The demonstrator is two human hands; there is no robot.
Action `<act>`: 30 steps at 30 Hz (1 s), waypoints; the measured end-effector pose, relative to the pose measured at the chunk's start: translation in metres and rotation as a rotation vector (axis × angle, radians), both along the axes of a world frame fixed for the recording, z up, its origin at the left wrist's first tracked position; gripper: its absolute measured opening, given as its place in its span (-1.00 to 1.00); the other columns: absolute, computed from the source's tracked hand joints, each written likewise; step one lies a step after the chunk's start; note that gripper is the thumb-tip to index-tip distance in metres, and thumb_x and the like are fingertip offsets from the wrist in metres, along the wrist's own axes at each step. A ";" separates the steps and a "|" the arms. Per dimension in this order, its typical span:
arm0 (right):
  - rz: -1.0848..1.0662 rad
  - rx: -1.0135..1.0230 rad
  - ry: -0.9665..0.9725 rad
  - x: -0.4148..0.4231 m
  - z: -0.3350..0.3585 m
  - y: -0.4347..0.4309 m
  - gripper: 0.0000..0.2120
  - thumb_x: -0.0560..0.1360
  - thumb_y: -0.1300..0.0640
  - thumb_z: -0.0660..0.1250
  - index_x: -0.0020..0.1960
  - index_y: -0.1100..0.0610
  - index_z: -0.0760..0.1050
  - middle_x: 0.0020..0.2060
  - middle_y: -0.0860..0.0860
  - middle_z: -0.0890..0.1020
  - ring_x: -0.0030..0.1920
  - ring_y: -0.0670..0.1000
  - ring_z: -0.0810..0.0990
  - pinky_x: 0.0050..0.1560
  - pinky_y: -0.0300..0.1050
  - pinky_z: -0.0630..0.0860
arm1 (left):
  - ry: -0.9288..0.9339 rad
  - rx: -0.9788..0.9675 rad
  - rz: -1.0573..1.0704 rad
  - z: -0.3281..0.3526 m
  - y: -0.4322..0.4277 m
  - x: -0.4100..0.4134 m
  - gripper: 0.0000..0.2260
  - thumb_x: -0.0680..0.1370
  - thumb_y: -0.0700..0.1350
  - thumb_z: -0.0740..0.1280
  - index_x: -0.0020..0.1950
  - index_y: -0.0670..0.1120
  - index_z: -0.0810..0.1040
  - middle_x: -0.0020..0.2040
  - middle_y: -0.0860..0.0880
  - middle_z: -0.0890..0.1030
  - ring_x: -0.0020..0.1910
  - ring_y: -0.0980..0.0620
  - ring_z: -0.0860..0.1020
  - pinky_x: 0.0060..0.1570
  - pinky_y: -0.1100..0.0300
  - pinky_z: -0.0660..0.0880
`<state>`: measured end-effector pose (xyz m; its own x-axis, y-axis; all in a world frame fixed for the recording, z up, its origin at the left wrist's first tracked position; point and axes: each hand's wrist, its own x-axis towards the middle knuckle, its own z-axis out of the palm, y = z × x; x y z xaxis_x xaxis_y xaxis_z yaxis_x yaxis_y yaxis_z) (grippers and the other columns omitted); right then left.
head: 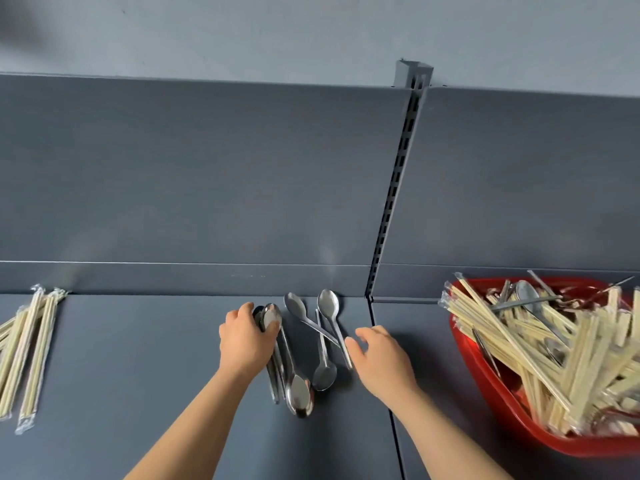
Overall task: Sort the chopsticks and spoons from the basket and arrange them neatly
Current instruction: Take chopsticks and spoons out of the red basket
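Grey shelf top [138, 393] | left hand [244, 344] clamped round a stack of spoons [299, 393], maybe four | right hand [381, 358] relaxed, fingers apart, beside three loose spoons [328, 303] | wrapped chopsticks [31, 348] far left | red basket [491, 382] right, stuffed with more of both

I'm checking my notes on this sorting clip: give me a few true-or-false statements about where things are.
1. The left hand grips a stack of spoons. True.
2. The basket is blue. False: it is red.
3. Wrapped chopsticks lie on the shelf left of both hands. True.
4. The right hand holds chopsticks. False: it is open and holds nothing, beside the loose spoons.
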<state>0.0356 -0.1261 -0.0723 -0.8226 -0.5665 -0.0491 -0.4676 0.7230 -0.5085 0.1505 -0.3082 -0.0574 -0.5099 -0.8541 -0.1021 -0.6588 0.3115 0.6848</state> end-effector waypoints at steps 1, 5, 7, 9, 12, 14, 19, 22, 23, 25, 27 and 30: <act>-0.014 -0.040 0.003 -0.004 0.006 0.009 -0.69 0.60 -0.10 0.16 0.12 0.08 0.54 0.07 0.02 0.55 0.03 0.06 0.56 -0.03 -0.13 0.44 | 0.026 -0.053 -0.028 0.006 0.004 -0.001 -0.54 0.55 0.05 0.28 0.37 -0.16 0.40 0.29 -0.19 0.46 0.30 -0.23 0.35 0.21 0.00 0.33; -0.143 -0.331 -0.096 -0.023 0.044 0.063 -0.76 0.59 -0.03 0.22 0.16 0.00 0.58 0.00 -0.12 0.61 0.02 -0.11 0.57 0.04 -0.21 0.44 | 0.213 -0.136 -0.132 0.032 0.030 -0.017 -0.70 0.53 -0.04 0.34 0.23 -0.10 0.54 0.10 -0.05 0.58 0.16 -0.15 0.49 0.10 0.07 0.40; -0.194 -0.482 -0.095 -0.034 0.063 0.100 -0.79 0.58 0.03 0.21 -0.19 -0.05 0.52 -0.34 -0.20 0.50 -0.27 -0.19 0.46 -0.21 -0.35 0.38 | 0.288 -0.130 -0.182 0.045 0.052 -0.031 -0.73 0.53 -0.03 0.36 0.19 -0.08 0.56 0.09 -0.01 0.60 0.12 -0.07 0.54 0.10 0.10 0.42; -0.294 -0.598 -0.085 -0.046 0.079 0.141 -0.78 0.59 0.04 0.23 -0.21 -0.02 0.53 -0.37 -0.26 0.56 -0.28 -0.27 0.52 -0.23 -0.46 0.39 | 0.360 -0.117 -0.262 0.055 0.079 -0.050 -0.77 0.52 -0.04 0.37 0.15 -0.06 0.58 0.04 0.05 0.60 0.09 0.00 0.56 0.08 0.16 0.41; -0.428 -0.674 -0.088 -0.070 0.092 0.203 -0.79 0.58 -0.07 0.27 0.15 -0.05 0.56 -0.05 -0.25 0.63 -0.01 -0.31 0.55 0.01 -0.36 0.43 | 0.420 -0.103 -0.392 0.063 0.127 -0.084 -0.81 0.53 -0.04 0.37 0.12 -0.03 0.58 0.00 0.07 0.62 0.02 0.07 0.58 0.04 0.19 0.43; -0.505 -0.671 -0.049 -0.090 0.093 0.241 -0.71 0.58 -0.04 0.28 0.23 0.03 0.55 0.04 -0.16 0.62 0.02 -0.24 0.55 0.01 -0.31 0.41 | 0.434 -0.118 -0.480 0.064 0.161 -0.108 -0.82 0.52 -0.05 0.37 0.11 -0.03 0.58 -0.01 0.07 0.63 -0.02 0.10 0.58 0.01 0.21 0.45; -0.561 -0.544 -0.061 -0.144 0.077 0.305 -0.73 0.56 0.09 0.32 0.20 0.18 0.59 0.10 0.02 0.65 0.09 -0.06 0.57 -0.01 -0.28 0.41 | 0.336 -0.102 -0.612 0.059 0.236 -0.163 -0.87 0.52 -0.04 0.35 0.04 -0.01 0.58 -0.05 0.05 0.62 -0.08 0.08 0.58 -0.07 0.15 0.50; -0.525 -0.398 -0.104 -0.177 0.064 0.323 -0.71 0.53 0.06 0.35 0.19 0.17 0.60 0.10 0.00 0.66 0.12 -0.04 0.59 0.00 -0.25 0.42 | 0.292 -0.193 -0.668 0.054 0.267 -0.195 -0.77 0.49 -0.04 0.39 0.12 -0.06 0.59 0.00 0.01 0.63 -0.03 0.00 0.58 -0.05 0.17 0.47; -0.516 -0.366 -0.106 -0.187 0.062 0.328 -0.69 0.51 0.05 0.37 0.20 0.16 0.60 0.10 -0.01 0.65 0.12 -0.04 0.59 0.00 -0.26 0.42 | 0.254 -0.223 -0.705 0.053 0.276 -0.204 -0.70 0.48 -0.01 0.40 0.17 -0.06 0.58 0.04 0.00 0.63 0.00 0.00 0.57 -0.02 0.17 0.47; -0.520 -0.294 -0.064 -0.205 0.061 0.338 -0.67 0.49 0.04 0.40 0.21 0.15 0.59 0.11 -0.01 0.65 0.11 -0.03 0.59 0.05 -0.19 0.46 | 0.159 -0.257 -0.788 0.051 0.292 -0.222 -0.62 0.44 0.10 0.42 0.19 -0.03 0.58 0.04 0.03 0.65 -0.04 0.04 0.58 -0.04 0.17 0.50; -0.493 -0.190 0.011 -0.218 0.062 0.350 -0.69 0.45 0.00 0.44 0.15 0.10 0.62 0.06 -0.05 0.66 0.04 -0.02 0.60 0.04 -0.12 0.51 | 0.069 -0.260 -0.856 0.050 0.309 -0.235 -0.64 0.40 0.18 0.42 0.09 0.01 0.61 -0.04 0.08 0.66 -0.16 0.08 0.58 -0.16 0.18 0.50; -0.386 -0.117 -0.017 -0.228 0.065 0.366 -0.77 0.42 0.01 0.46 0.07 -0.01 0.64 0.01 -0.15 0.64 -0.05 -0.11 0.59 -0.04 -0.11 0.55 | -0.036 -0.263 -0.903 0.045 0.331 -0.251 -0.69 0.35 0.16 0.43 -0.11 -0.05 0.61 -0.21 0.04 0.64 -0.23 0.03 0.59 -0.21 0.11 0.51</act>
<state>-0.1925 0.2400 -0.0076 -0.9756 -0.2187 -0.0181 -0.1638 0.7806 -0.6032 -0.1000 0.0230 -0.0121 -0.9908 -0.1348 0.0093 -0.1118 0.8565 0.5040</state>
